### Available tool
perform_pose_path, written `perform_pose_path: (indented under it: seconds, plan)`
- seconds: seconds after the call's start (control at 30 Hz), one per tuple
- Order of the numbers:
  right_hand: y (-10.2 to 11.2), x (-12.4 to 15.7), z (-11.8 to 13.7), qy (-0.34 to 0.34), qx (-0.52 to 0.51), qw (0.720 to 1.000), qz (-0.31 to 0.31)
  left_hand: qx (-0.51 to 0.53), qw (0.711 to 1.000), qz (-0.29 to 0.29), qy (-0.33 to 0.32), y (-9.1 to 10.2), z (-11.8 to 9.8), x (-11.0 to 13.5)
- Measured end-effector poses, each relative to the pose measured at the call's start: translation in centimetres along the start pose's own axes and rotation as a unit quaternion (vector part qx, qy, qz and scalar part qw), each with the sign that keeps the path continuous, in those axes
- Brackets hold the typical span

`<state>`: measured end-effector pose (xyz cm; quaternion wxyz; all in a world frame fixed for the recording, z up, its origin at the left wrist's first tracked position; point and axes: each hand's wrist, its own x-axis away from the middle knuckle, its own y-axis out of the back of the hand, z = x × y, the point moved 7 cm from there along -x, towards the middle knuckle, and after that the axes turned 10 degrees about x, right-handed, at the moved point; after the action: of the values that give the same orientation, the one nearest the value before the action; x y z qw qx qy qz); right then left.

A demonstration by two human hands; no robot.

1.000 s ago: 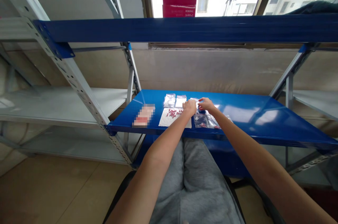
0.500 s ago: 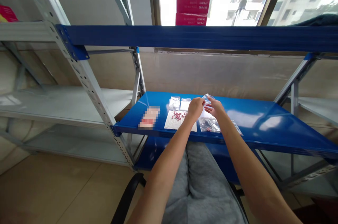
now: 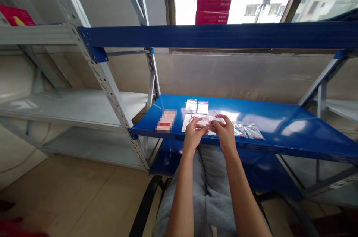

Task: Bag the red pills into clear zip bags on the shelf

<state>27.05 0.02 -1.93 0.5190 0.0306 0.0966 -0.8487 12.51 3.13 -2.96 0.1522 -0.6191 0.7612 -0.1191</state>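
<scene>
Above the blue steel shelf (image 3: pixel 279 132), left hand (image 3: pixel 192 134) and right hand (image 3: pixel 225 130) nearly meet, pinching a clear plastic bag (image 3: pixel 207 120) over a white sheet (image 3: pixel 187 127) of red beads (image 3: pixel 192 118); two small bags (image 3: pixel 197 106) lie at twelve o'clock.

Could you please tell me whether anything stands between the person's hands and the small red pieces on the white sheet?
Nothing solid does. The left hand and right hand are just over the white sheet, close to the small red pieces. Only the clear plastic bag pinched between the hands lies over part of the sheet.

Head-worn view, facing forward and down, above left hand (image 3: pixel 192 135), right hand (image 3: pixel 225 129)
</scene>
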Motion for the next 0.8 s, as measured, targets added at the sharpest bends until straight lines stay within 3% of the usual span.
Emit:
perform_pose_path:
  seconds: [0.2, 0.27, 0.33, 0.4, 0.47, 0.6, 0.8]
  plan:
    - [0.0, 0.0, 0.7, 0.03, 0.065, 0.997, 0.019, -0.024, 0.998, 0.047, 0.021, 2.2, -1.5, 0.6]
    - [0.3, -0.1, 0.8, 0.035, 0.088, 0.995, 0.009, -0.077, 0.996, 0.029, 0.015, 3.1, -2.1, 0.6]
    - [0.3, -0.2, 0.8, 0.037, 0.111, 0.993, 0.01, -0.17, 0.984, -0.006, -0.046, 3.7, -3.5, 0.6]
    - [-0.3, -0.2, 0.7, 0.037, 0.131, 0.99, 0.034, -0.273, 0.952, -0.015, -0.136, 3.0, -5.1, 1.0]
    - [-1.2, 0.0, 0.8, 0.045, 0.147, 0.986, 0.068, -0.351, 0.916, 0.017, -0.193, 1.2, -5.7, 1.5]
    - [-2.8, 0.6, 1.3, 0.085, 0.178, 0.974, 0.114, -0.44, 0.876, 0.035, -0.196, -1.1, -5.2, 2.0]
    - [-3.0, 0.7, 0.6, 0.109, 0.227, 0.959, 0.13, -0.395, 0.901, 0.041, -0.173, -0.3, -4.3, 1.7]
